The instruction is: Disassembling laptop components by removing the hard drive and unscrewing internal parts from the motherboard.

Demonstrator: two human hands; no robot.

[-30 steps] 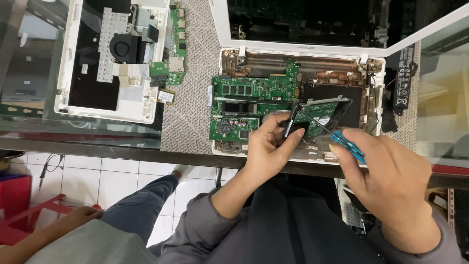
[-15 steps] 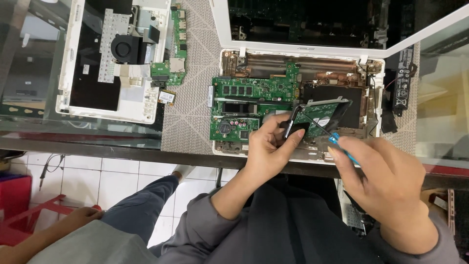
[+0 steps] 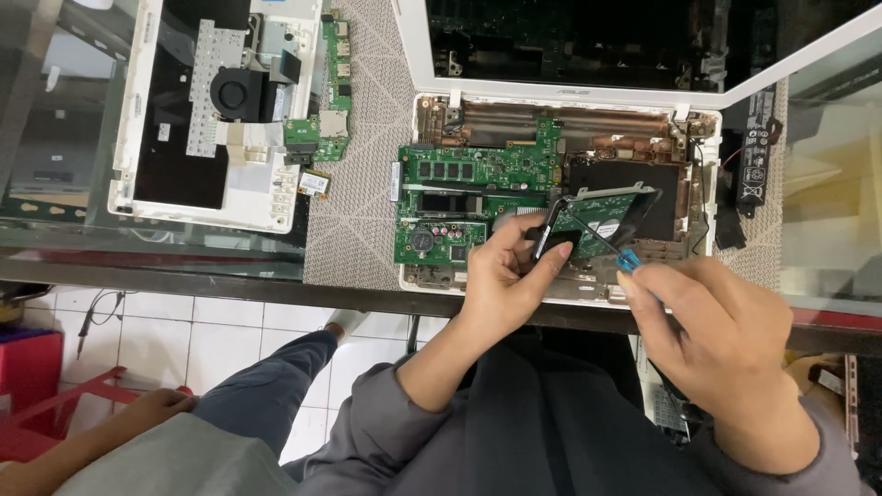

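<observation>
An opened white laptop base (image 3: pixel 707 165) lies on the glass table, its green motherboard (image 3: pixel 459 174) exposed. My left hand (image 3: pixel 505 266) grips the near left corner of a hard drive (image 3: pixel 602 216) in a metal bracket, tilted up out of its dark bay. My right hand (image 3: pixel 712 321) holds a screwdriver with a blue handle (image 3: pixel 629 261); its thin shaft reaches toward the drive's left end, beside my left thumb. The tip is hidden at the drive's edge.
A second dismantled white laptop shell (image 3: pixel 220 110) with a black fan lies at the left on a grey mat (image 3: pixel 358 211). A black battery pack (image 3: pixel 753 152) lies to the right. Another person's arm (image 3: pixel 101 432) and knee show at lower left.
My right hand has shifted slightly left and up, bringing the screwdriver closer to the drive. My left hand stays on the drive.
</observation>
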